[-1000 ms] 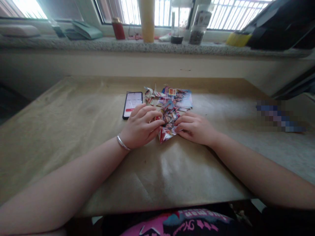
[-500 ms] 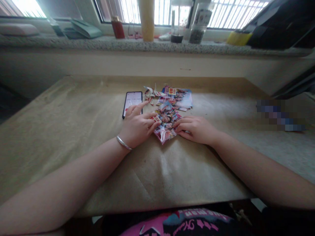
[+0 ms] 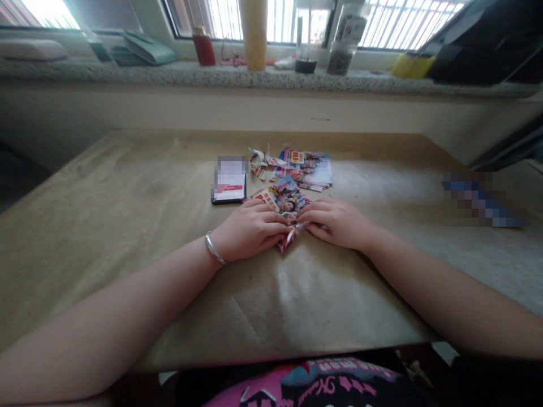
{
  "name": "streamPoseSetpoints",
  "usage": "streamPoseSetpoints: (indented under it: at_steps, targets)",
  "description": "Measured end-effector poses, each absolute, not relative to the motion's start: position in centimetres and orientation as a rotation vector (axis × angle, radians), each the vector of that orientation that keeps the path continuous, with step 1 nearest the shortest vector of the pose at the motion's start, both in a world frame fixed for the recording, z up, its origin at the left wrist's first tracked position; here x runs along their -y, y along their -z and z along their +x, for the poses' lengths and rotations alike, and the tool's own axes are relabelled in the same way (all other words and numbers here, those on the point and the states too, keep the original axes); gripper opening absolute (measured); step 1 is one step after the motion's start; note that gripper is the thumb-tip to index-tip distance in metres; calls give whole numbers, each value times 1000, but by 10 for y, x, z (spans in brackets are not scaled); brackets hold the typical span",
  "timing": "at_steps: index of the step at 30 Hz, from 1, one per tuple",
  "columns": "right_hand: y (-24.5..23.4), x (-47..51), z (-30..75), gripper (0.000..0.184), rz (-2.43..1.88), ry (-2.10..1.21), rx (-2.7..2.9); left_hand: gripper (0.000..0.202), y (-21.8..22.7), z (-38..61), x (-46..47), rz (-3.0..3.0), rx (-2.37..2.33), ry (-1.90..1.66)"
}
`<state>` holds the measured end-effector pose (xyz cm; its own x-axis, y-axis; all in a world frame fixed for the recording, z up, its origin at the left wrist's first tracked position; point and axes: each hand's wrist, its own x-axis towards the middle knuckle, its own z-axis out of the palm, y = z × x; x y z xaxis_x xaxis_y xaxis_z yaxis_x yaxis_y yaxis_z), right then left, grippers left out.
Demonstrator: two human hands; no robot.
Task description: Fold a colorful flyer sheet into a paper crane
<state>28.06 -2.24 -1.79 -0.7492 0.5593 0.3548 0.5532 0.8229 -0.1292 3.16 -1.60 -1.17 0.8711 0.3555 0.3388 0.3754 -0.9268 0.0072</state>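
A glossy printed paper (image 3: pixel 289 199), folded into a diamond with a price figure on its left part, lies on the table in front of me. My left hand (image 3: pixel 259 229), with a silver bangle at the wrist, presses its lower left part, fingers together near the bottom corner. At the right edge, my right hand (image 3: pixel 333 222) grips the same paper between thumb and fingers. Both palms face down, so part of the paper is hidden. Just behind it lie a folded paper figure (image 3: pixel 265 161) with pointed ends and a stack of printed sheets (image 3: pixel 316 168).
A phone (image 3: pixel 229 189) lies left of the paper figure, its screen partly blurred out. On the far right of the table (image 3: pixel 169 316) is a pixelated bluish object (image 3: pixel 483 200). Bottles and jars stand along the stone windowsill (image 3: pixel 229 76) behind.
My left hand has slid right and slightly down over the paper, toward its bottom corner, uncovering the phone and the price figure. My right hand has barely moved.
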Motion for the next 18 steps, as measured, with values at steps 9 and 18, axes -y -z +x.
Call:
streamPoseSetpoints:
  at_steps: [9,18]
  targets:
    - [21,23,274,17,-844,-48,2570,23,11,34,15,-3009,599,552]
    - [21,23,272,14,-1057,45,2487,25,13,34,14,-3029,581,514]
